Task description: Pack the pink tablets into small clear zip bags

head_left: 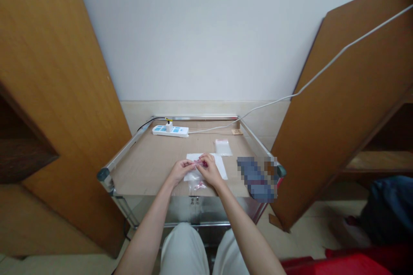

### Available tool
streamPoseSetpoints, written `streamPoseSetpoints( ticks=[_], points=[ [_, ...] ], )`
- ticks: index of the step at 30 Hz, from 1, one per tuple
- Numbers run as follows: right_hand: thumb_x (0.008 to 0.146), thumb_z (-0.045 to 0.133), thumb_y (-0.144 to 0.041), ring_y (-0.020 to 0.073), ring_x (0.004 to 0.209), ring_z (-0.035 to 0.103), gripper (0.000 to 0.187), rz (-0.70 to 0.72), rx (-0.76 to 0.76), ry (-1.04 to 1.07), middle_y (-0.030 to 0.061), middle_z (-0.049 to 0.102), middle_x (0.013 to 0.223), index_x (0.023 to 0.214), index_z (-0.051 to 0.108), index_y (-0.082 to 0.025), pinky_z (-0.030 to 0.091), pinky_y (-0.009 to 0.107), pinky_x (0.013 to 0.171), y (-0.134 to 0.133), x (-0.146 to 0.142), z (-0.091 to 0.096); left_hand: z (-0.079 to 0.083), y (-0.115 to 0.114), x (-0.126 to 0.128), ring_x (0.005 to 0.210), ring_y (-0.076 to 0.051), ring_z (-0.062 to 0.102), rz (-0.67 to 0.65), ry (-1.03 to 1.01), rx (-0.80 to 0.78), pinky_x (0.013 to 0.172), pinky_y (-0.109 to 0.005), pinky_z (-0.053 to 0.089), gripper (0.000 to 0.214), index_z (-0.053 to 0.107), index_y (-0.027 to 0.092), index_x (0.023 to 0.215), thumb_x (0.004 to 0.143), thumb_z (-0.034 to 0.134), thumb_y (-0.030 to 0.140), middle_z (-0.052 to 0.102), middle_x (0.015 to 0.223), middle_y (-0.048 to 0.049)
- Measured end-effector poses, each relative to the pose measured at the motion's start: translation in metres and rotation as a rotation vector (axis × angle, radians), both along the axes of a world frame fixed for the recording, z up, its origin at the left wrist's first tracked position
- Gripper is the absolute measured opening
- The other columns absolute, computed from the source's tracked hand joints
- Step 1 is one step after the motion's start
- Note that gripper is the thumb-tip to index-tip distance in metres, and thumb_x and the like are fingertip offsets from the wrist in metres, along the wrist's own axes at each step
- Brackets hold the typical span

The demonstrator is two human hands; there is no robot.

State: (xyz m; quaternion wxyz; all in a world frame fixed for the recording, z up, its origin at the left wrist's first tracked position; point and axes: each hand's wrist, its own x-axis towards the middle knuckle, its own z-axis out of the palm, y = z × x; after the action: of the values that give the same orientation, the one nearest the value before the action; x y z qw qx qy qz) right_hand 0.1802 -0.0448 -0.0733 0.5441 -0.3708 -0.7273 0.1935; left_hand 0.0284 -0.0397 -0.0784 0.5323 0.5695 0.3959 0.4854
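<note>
My left hand (182, 169) and my right hand (209, 169) meet over a white sheet (220, 166) in the middle of the tabletop. Their fingertips pinch a small pink item (201, 163) from both sides, and the fingers hide most of it. Just below the hands, a small clear plastic bag (199, 185) with pink contents lies near the table's front edge. A second clear bag with a pink-red top strip (223, 147) lies farther back, beyond the sheet and to the right.
A white power strip (170, 131) with a plug in it stands at the back, and its white cable runs right and up the wall. A blurred blue object (256, 178) covers the right side. Metal rails edge the brown-topped cart (145, 167), with wooden panels on both sides.
</note>
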Motion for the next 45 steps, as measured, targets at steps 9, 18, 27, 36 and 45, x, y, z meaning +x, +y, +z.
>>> streamPoseSetpoints(
  ticks=[9,18,27,36,45],
  points=[
    [0.071,0.053,-0.02,0.0163,0.088,0.045,0.004,0.037,-0.008,-0.016,0.0033,0.053,0.083,0.068,0.055,-0.02,0.033,0.033,0.082,-0.001,-0.001,0.0,0.001,-0.002,0.003,0.057,-0.01,0.051,0.034,0.06,-0.006,0.056,-0.02,0.036,0.029,0.062,0.011,0.068,0.057,0.064,0.037,0.062,0.063,-0.0032],
    [0.069,0.057,-0.027,0.0166,0.085,0.048,0.009,-0.013,-0.074,0.118,0.0042,0.055,0.082,0.066,0.06,-0.02,0.036,0.03,0.076,0.005,-0.001,-0.003,0.004,-0.001,0.005,0.058,-0.011,0.053,0.111,-0.01,-0.052,0.058,-0.021,0.039,0.029,0.063,0.011,0.071,0.054,0.066,0.035,0.063,0.064,-0.0039],
    [0.068,0.058,-0.028,0.0176,0.087,0.049,0.009,-0.028,-0.086,0.169,0.004,0.058,0.083,0.063,0.062,-0.022,0.035,0.033,0.08,0.008,0.002,-0.005,-0.001,0.002,0.001,0.055,-0.012,0.053,0.153,-0.081,-0.101,0.055,-0.022,0.04,0.031,0.065,0.011,0.071,0.053,0.067,0.036,0.064,0.063,-0.0045],
    [0.067,0.06,-0.03,0.0165,0.086,0.052,0.01,0.002,-0.077,0.186,0.003,0.061,0.079,0.061,0.064,-0.023,0.035,0.034,0.084,0.009,0.005,-0.005,-0.001,0.0,-0.002,0.061,-0.014,0.054,0.131,-0.054,-0.106,0.06,-0.024,0.039,0.031,0.067,0.012,0.076,0.055,0.066,0.035,0.066,0.071,-0.0057],
    [0.068,0.057,-0.032,0.0176,0.081,0.055,0.022,0.016,-0.164,0.259,0.0047,0.062,0.083,0.087,0.063,-0.022,0.041,0.034,0.077,0.009,0.004,-0.009,0.0,0.0,-0.002,0.065,-0.016,0.057,0.115,-0.083,-0.089,0.063,-0.026,0.042,0.037,0.065,0.011,0.079,0.059,0.061,0.043,0.066,0.073,-0.0067]
  ],
)
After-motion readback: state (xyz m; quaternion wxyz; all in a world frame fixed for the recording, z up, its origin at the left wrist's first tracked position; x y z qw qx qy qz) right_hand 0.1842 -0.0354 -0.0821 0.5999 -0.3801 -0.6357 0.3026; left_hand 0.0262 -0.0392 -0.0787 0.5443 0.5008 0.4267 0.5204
